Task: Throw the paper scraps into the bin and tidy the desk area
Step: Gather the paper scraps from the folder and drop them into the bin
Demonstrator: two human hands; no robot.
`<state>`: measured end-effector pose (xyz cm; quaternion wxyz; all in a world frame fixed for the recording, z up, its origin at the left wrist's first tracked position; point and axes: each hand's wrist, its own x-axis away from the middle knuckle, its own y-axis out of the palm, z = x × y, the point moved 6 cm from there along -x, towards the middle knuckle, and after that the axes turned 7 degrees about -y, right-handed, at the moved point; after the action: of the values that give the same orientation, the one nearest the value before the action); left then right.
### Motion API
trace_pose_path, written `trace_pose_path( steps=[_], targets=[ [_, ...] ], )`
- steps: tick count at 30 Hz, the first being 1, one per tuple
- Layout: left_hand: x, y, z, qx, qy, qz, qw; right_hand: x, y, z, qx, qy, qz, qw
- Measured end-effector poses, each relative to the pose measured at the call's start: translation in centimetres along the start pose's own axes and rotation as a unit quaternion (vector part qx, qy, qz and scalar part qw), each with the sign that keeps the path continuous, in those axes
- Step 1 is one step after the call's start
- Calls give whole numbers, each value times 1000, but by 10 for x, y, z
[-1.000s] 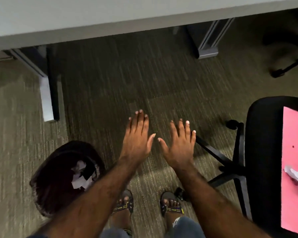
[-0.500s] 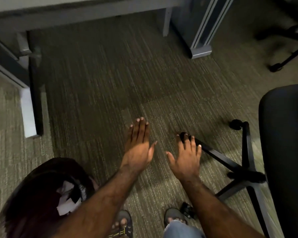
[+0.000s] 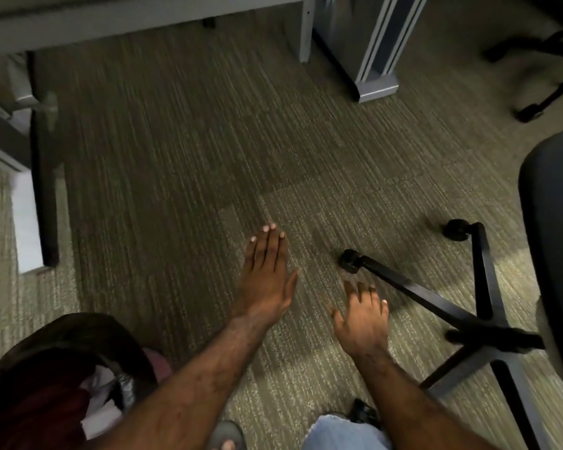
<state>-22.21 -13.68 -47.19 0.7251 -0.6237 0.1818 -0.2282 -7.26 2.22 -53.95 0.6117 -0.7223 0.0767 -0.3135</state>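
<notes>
Carpet fills the view under the worktop (image 3: 143,17). Left of the hands, the bin (image 3: 46,368) stands upright, mouth up, white paper scraps (image 3: 100,414) inside: light, limp, best pinched at an edge; their long axis is unclear. Left hand (image 3: 267,284) flat, right hand (image 3: 364,323) spread, both empty. Right: chair (image 3: 488,345).

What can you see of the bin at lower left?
The bin sits on the carpet at the frame's lower left, cut off by the frame edge. It looks round and dark, with a dark reddish interior. White paper scraps lie inside it, along with something grey. The left forearm crosses in front of its right side; whether they touch is unclear. Neither hand is in it.
</notes>
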Motion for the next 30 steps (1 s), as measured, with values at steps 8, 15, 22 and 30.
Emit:
trace_pose_path(
  steps=[8,15,22,30],
  targets=[
    [-1,27,14,10,4,-5,1000,-6,37,30,-14,19,-27,999],
    [-6,46,12,1,4,8,1000,-21,60,44,-47,26,-18,998],
    [-12,71,22,-16,29,-1,999,-37,84,55,-58,39,-27,997],
    [-15,91,30,-24,45,-12,999,-40,105,68,-62,60,-40,995]
  ],
)
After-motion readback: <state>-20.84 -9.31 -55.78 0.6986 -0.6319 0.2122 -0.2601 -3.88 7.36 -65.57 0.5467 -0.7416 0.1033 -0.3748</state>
